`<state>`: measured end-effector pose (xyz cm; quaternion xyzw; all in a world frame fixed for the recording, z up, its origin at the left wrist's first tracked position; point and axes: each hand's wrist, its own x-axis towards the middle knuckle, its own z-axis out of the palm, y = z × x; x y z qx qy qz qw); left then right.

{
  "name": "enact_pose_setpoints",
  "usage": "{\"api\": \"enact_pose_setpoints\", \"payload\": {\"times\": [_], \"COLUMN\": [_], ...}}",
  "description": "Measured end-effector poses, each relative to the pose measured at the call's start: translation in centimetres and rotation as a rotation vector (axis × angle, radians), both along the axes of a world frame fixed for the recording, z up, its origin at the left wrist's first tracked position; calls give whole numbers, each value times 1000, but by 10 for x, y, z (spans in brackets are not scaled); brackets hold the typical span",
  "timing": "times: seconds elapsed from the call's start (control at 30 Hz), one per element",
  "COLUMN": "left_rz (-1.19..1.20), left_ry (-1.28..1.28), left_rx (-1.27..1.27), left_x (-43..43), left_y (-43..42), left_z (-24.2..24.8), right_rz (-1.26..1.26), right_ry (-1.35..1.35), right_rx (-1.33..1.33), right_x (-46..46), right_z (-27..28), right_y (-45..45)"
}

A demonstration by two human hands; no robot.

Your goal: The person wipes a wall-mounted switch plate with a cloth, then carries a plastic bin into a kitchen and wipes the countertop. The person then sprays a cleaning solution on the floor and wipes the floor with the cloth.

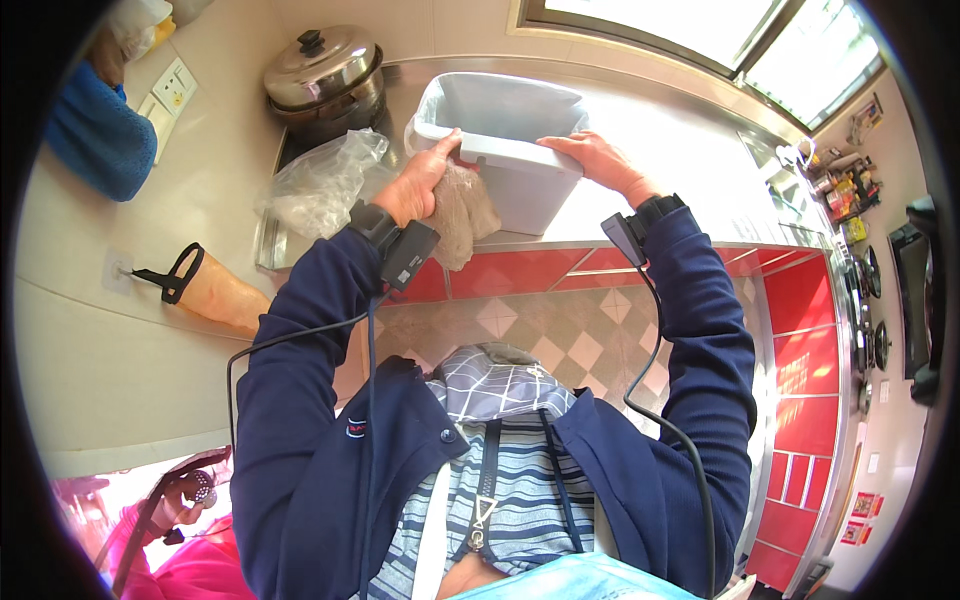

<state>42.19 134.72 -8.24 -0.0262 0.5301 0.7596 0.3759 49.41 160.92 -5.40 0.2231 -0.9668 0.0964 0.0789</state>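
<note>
A light grey plastic bin (525, 187) with a thin clear bag lining it stands on the counter before me. My left hand (420, 180) grips the near left part of its rim, thumb on top, and a brownish-grey cloth (459, 217) hangs from the same hand in front of the bin. My right hand (600, 161) rests on the bin's right corner, fingers over the rim and holding it. Just left of my left hand lies a crumpled clear plastic bag (322, 180). The bottom of the bin's inside is hidden from view.
A lidded steel pot (322, 75) stands at the counter's back left. On the left wall hang a blue cloth (101, 135) and a tan, black-rimmed item (221, 292). The counter's steel edge (675, 244) runs above red cabinets (510, 274). A person in pink (199, 555) shows at lower left.
</note>
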Motion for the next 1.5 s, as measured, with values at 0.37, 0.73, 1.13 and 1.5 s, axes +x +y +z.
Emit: {"api": "enact_pose_setpoints", "payload": {"times": [0.37, 0.73, 1.13, 1.5], "left_rz": [-44, 106, -184, 23], "left_ry": [-14, 1453, 1553, 1558], "left_rx": [174, -561, -743, -673], "left_x": [12, 3, -15, -37], "left_y": [-18, -30, -32, -14], "left_z": [-17, 10, 11, 3], "right_rz": [-173, -244, -321, -518], "right_ry": [97, 107, 261, 343], "right_rx": [-15, -33, -104, -19], "right_x": [14, 12, 15, 13], "right_z": [-12, -10, -20, -26], "right_y": [-10, -15, -25, -29]}}
